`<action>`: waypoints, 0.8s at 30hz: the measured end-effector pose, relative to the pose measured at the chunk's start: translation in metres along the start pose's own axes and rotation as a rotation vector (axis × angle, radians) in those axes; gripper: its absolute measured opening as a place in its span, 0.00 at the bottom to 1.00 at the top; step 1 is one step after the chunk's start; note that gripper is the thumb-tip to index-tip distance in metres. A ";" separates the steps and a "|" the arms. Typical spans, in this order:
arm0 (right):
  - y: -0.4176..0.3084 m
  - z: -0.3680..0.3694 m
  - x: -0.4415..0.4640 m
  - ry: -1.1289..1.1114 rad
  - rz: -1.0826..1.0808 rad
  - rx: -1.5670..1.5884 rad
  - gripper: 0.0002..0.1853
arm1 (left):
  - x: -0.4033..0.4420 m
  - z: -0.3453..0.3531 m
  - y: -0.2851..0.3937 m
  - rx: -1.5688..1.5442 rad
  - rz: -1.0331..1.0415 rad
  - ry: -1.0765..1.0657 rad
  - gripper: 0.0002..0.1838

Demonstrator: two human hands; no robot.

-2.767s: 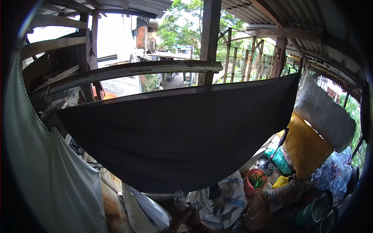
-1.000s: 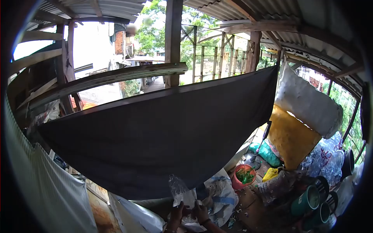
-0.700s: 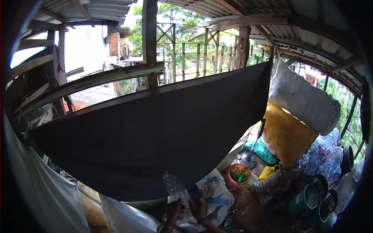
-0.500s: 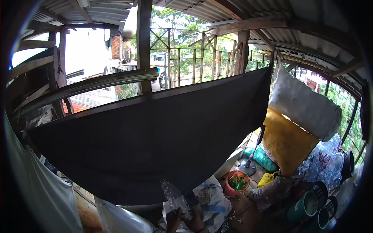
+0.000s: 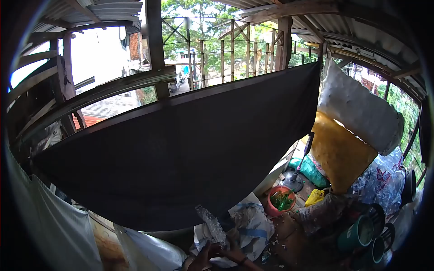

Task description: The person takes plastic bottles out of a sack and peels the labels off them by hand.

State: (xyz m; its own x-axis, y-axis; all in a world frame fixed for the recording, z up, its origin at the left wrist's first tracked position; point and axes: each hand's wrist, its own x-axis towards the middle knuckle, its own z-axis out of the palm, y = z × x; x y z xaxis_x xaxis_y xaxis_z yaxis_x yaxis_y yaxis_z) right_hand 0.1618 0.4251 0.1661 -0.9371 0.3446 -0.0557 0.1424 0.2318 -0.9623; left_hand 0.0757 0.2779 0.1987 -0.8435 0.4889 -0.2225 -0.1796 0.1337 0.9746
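Note:
A clear plastic bottle (image 5: 211,226) is held up at the bottom centre, tilted with its upper end to the left. My left hand (image 5: 205,255) closes round its lower end. Against the same end, on the other side, is my right hand (image 5: 233,254), its fingers bent onto the bottle. Both hands are dark and partly cut off by the lower edge of the view. Behind them lies a white woven sack (image 5: 253,226) with a blue stripe.
A large dark cloth (image 5: 181,153) hangs across the middle. To the right stand a pink tub (image 5: 281,200) of green bottles, a yellow bag (image 5: 315,197), green buckets (image 5: 357,234) and a clear bag of bottles (image 5: 382,178). Stuffed white (image 5: 357,108) and orange sacks (image 5: 341,151) hang above.
My view has tilted down and turned slightly left. Both hands and the bottle appear a little lower and further right, and more of my right forearm shows.

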 end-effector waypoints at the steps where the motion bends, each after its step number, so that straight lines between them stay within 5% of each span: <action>1: 0.036 0.009 0.007 0.027 -0.043 0.016 0.51 | -0.001 -0.003 0.001 0.002 0.005 -0.003 0.19; 9: 0.046 0.066 0.036 -0.293 -0.121 0.214 0.30 | -0.010 -0.063 0.016 -0.020 0.039 -0.050 0.19; 12: 0.032 0.094 0.029 -0.256 0.024 0.345 0.24 | -0.012 -0.095 0.028 -0.045 0.018 -0.031 0.19; 14: -0.023 0.102 0.020 -0.365 0.129 0.943 0.18 | -0.011 -0.113 0.031 -0.061 -0.025 0.016 0.19; 15: -0.021 0.107 0.021 -0.364 0.133 0.933 0.18 | -0.014 -0.119 0.028 -0.058 -0.046 0.060 0.19; 18: -0.013 0.127 0.029 -0.257 0.154 0.613 0.14 | -0.012 -0.128 0.008 -0.030 0.107 0.263 0.21; 20: -0.007 0.144 0.022 -0.148 -0.468 -0.230 0.12 | -0.020 -0.136 -0.006 -0.026 0.270 0.432 0.23; 21: -0.021 0.153 0.013 -0.160 -0.465 -0.243 0.12 | -0.022 -0.144 -0.003 -0.133 0.177 0.335 0.24; 23: -0.052 0.180 -0.005 -0.118 -0.395 -0.941 0.12 | -0.024 -0.151 0.009 -0.261 0.091 0.249 0.26; 24: -0.048 0.201 -0.012 0.100 -0.107 -0.459 0.18 | -0.027 -0.150 0.018 -0.456 0.044 0.297 0.26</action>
State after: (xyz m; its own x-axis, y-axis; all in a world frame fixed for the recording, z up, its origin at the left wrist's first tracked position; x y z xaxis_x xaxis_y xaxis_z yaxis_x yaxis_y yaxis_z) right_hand 0.1017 0.2273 0.1597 -0.9220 0.3777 0.0847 0.1943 0.6408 -0.7427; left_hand 0.0193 0.1381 0.2255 -0.9500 0.2119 -0.2292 -0.2865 -0.3007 0.9097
